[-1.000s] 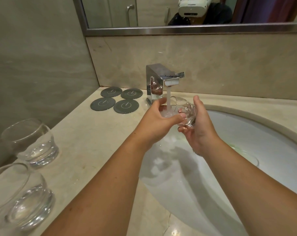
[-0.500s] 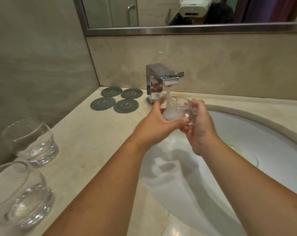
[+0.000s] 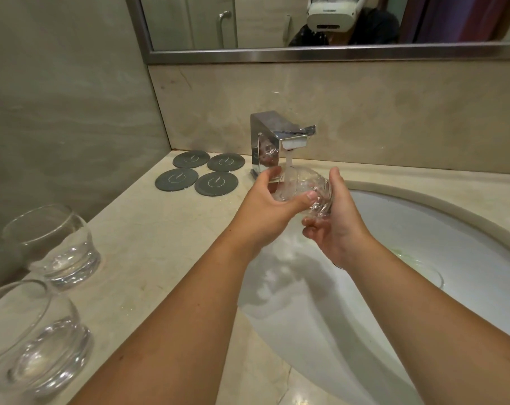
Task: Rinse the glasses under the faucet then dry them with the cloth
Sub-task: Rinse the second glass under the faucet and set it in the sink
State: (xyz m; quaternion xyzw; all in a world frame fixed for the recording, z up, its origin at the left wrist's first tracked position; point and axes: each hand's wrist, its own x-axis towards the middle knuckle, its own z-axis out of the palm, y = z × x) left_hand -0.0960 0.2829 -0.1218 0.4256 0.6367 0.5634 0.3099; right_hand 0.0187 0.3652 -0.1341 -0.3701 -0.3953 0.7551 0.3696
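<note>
A clear round glass [image 3: 305, 187] lies tilted on its side under the running chrome faucet [image 3: 272, 141], over the left end of the white sink [image 3: 452, 229]. My left hand [image 3: 267, 209] grips its mouth end, thumb across the front. My right hand [image 3: 335, 220] cups its thick base from the right. Water streams from the spout onto the glass. Two more clear glasses stand upright on the counter at the left, one further back [image 3: 53, 244] and one nearest me [image 3: 31, 340]. No cloth is in view.
Several dark grey round coasters [image 3: 201, 173] lie on the beige stone counter [image 3: 148, 247] left of the faucet. A stone wall closes the left side. A mirror [image 3: 277, 21] hangs above the backsplash.
The glass has been turned between my hands under the stream, its base now further to the right. My right hand has shifted slightly lower around the base.
</note>
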